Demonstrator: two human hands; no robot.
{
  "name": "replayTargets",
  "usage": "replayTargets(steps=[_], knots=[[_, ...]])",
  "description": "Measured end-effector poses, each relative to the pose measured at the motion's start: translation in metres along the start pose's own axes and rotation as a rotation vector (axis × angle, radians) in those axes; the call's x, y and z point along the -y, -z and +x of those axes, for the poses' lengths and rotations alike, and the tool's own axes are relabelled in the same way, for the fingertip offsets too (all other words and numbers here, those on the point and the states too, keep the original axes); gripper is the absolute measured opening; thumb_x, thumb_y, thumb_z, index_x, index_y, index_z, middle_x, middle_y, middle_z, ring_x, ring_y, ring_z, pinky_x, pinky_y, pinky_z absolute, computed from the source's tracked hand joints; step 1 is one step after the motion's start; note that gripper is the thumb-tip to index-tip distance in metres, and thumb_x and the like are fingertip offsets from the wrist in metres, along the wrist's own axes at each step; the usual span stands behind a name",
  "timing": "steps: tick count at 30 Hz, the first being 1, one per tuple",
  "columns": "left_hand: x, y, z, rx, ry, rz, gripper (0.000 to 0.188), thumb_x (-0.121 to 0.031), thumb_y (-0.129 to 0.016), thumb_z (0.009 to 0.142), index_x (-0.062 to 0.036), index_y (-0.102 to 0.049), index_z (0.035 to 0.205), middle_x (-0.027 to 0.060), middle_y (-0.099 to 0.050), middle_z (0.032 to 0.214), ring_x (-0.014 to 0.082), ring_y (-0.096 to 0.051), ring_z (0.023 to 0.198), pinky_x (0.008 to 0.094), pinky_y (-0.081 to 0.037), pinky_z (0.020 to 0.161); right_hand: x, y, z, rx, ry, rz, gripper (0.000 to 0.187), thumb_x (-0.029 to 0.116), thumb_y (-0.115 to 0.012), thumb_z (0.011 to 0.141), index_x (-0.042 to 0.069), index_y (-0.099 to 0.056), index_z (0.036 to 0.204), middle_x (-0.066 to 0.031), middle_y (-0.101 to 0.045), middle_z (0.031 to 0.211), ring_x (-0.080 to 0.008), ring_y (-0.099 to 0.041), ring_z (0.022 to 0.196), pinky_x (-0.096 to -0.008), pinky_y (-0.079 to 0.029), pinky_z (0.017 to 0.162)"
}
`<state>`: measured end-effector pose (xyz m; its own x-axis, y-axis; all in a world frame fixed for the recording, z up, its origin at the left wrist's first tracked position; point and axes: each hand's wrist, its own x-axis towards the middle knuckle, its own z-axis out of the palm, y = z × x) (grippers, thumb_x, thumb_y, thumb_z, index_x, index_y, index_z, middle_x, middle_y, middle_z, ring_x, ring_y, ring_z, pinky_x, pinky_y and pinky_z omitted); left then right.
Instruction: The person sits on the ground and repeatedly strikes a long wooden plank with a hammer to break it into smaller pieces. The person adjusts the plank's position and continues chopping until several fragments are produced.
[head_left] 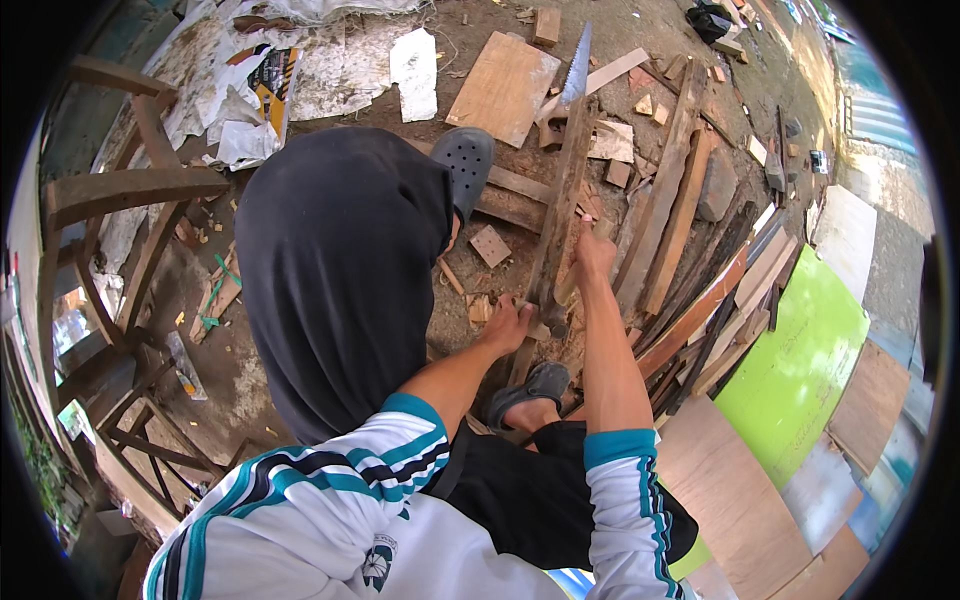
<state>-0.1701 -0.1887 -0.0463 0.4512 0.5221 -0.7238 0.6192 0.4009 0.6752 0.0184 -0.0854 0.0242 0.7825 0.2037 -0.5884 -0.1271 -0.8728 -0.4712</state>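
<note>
Grey sandal (pixel 530 385) nearest, just below the dark wooden plank (pixel 560 205), left hand (pixel 507 325) closed on the plank's near end, right hand (pixel 594 258) gripping it just beyond, handsaw blade (pixel 577 68) past its far end, square board (pixel 503 86) left of the blade

1. I can't see the saw (pixel 577 68) handle; the long plank (pixel 560 205) covers its lower blade.
2. My right hand (pixel 594 255) wraps something, its fingers hidden behind the plank.
3. My left hand (pixel 508 325) palm is hidden.
4. My dark-trousered knee (pixel 340 270) blocks the ground beneath.
5. The wooden chair frame (pixel 110 190) blurs at the rim.
</note>
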Motion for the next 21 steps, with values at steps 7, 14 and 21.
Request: replayTargets(steps=[7, 14, 21], knots=[[0.002, 0.0, -0.004, 0.0, 0.047, -0.004, 0.067, -0.044, -0.04, 0.103, 0.0096, -0.026, 0.141, 0.0392, -0.052, 0.126, 0.0485, -0.053, 0.12, 0.0495, -0.043, 0.099, -0.012, 0.01, -0.041, -0.046, 0.146, 0.149, 0.053, 0.05, -0.066, 0.091, 0.001, -0.057, 0.073, -0.0064, -0.055, 0.057, -0.0187, -0.055, 0.048, -0.0369, -0.043, 0.047], [0.0, 0.005, -0.006, 0.012, 0.054, 0.042, 0.07, -0.05, -0.042, 0.101, 0.0031, -0.028, 0.145, 0.0336, -0.053, 0.13, 0.0463, -0.054, 0.12, 0.0496, -0.044, 0.099, -0.011, 0.021, -0.065, 0.038, 0.149, 0.277, 0.043, 0.042, -0.067, 0.093, 0.006, -0.056, 0.073, -0.0034, -0.053, 0.058, -0.015, -0.052, 0.05, -0.0329, -0.041, 0.05], [-0.01, 0.028, -0.007, 0.073, 0.101, 0.161, 0.079, -0.062, -0.046, 0.095, -0.0025, -0.037, 0.147, 0.0306, -0.059, 0.126, 0.0441, -0.056, 0.12, 0.0485, -0.044, 0.099, -0.026, 0.018, -0.069, 0.028, 0.203, 0.442, 0.033, 0.032, -0.07, 0.093, 0.008, -0.055, 0.076, -0.0016, -0.052, 0.06, -0.012, -0.049, 0.05, -0.0306, -0.04, 0.048]])
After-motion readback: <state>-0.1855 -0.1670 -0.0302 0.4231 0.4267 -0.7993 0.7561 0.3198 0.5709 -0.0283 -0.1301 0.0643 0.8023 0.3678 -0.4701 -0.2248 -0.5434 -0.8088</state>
